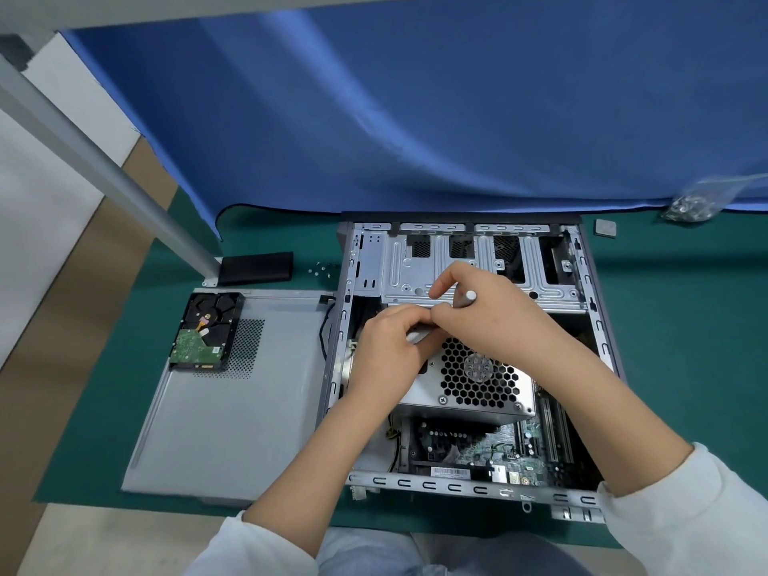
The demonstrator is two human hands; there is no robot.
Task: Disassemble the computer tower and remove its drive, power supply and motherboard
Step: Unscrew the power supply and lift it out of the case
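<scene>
The computer tower (590,293) lies open on its side on the green mat. Inside it the grey power supply (478,384) with its honeycomb fan grille sits tilted above the green motherboard (490,451). My left hand (386,355) rests on the power supply's upper left corner, its fingers curled round a small grey part there. My right hand (478,313) grips a grey screwdriver (468,296), whose handle end sticks out past the knuckles. The removed hard drive (205,332) lies circuit side up on the detached side panel (232,405), left of the case.
A black block (255,268) and loose screws (322,270) lie behind the side panel. A bag of screws (690,205) and a small grey square (604,227) sit at the back right. Blue cloth (415,118) hangs behind the case. A metal post (104,160) slants at left.
</scene>
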